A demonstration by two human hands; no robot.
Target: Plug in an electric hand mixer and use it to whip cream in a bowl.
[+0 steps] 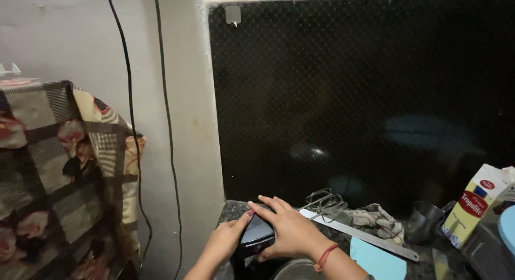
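The single head-worn camera is looking forward and slightly down from close range, facing the dark mesh window [365,97] above the counter [236,209]. The counter's back edge is crossing the bottom of the frame, its left corner meeting the wall [182,124].

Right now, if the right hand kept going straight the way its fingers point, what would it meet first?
The right hand lies over a dark device, fingers pointing left. Going on, it would most likely meet the left hand, whose fingertips touch the device's left edge. Beyond that stands the plastered wall; depth is unclear.
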